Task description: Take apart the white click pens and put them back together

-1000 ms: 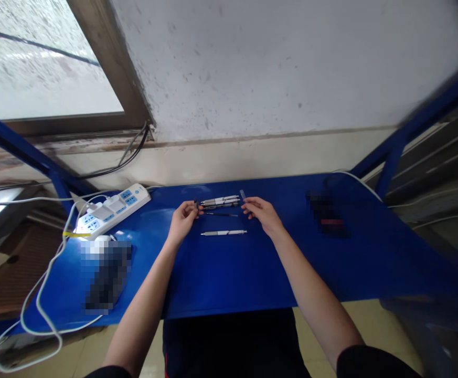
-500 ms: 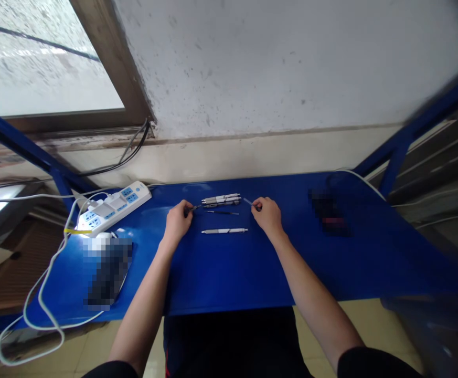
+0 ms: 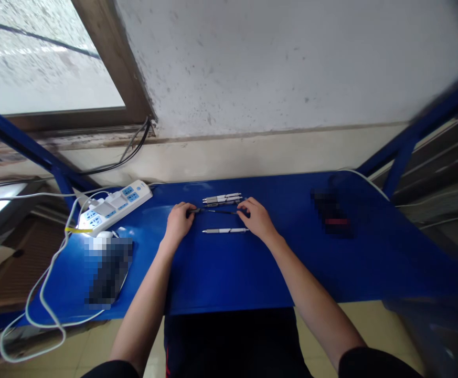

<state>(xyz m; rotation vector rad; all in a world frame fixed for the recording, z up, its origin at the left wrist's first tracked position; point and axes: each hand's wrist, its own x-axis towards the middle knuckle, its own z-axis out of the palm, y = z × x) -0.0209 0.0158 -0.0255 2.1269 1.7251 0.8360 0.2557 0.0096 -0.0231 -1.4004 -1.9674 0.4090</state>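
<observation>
My left hand [image 3: 179, 221] is closed in a pinch at the left of the pens, on a small dark pen part [image 3: 198, 210] whose exact kind I cannot make out. My right hand [image 3: 257, 218] pinches the right end of a thin dark pen refill [image 3: 221, 212]. The refill spans the space between both hands, its left tip close to the part in my left hand. Just behind it lie several white-and-grey pens [image 3: 221, 198] side by side. In front, a single white-and-grey pen [image 3: 224, 230] lies parallel to the refill.
A white power strip [image 3: 114, 206] with plugs and looping white cables stands on the blue table [image 3: 229, 278] at left, with a blurred dark object [image 3: 109, 273] before it. Another blurred dark object [image 3: 333, 215] lies at right. The wall rises behind the table.
My right hand has moved left and now grips the refill's end; the small translucent piece it held earlier is no longer visible in its fingers. My left hand has barely moved.
</observation>
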